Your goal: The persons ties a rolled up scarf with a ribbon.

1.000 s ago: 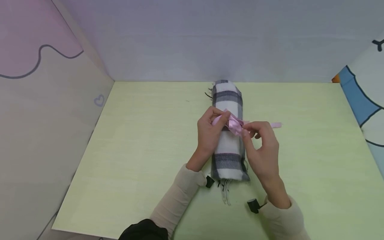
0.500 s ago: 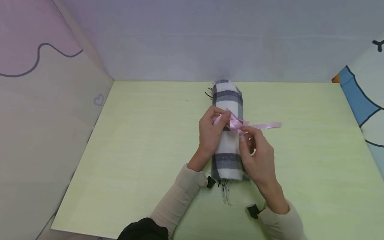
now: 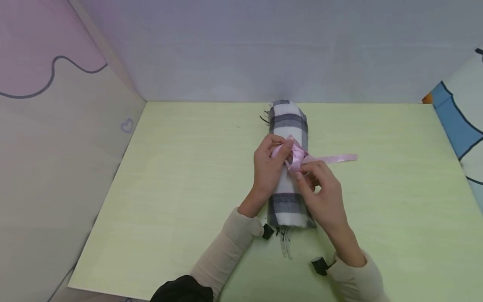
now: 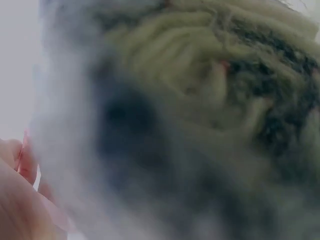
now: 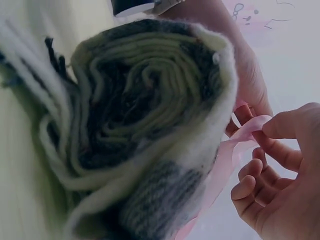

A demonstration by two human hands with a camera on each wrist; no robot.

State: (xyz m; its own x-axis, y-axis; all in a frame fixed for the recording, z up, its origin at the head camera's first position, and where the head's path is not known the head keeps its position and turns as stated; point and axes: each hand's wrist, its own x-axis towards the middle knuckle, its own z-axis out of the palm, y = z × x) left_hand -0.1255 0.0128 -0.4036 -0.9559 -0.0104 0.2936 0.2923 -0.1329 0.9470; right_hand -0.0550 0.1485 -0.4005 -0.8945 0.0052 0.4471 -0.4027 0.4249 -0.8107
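Observation:
A rolled plaid scarf (image 3: 288, 205), white and dark grey with a fringe, lies lengthwise on the table. Round its middle goes a pink satin ribbon (image 3: 299, 157), bunched in loops on top, with one loose tail stretching to the right. My left hand (image 3: 267, 165) pinches the ribbon from the left between thumb and fingers. From the right, my right hand (image 3: 322, 191) pinches a part of the ribbon between thumb and index finger, as the right wrist view shows on the ribbon (image 5: 250, 127). The scarf's coiled end (image 4: 200, 90) fills most of the left wrist view, blurred.
The pale yellow-green table (image 3: 181, 176) spreads out on both sides of the scarf. A grey-lilac wall (image 3: 234, 50) stands at its back edge, and decorated panels flank left and right. Small black cameras (image 3: 320, 266) sit at the wrists.
My right hand has moved slightly left and down, towards the front of the ribbon loops, drawing a part of the ribbon down. The ribbon tail now shows more fully. My left hand keeps its pinch.

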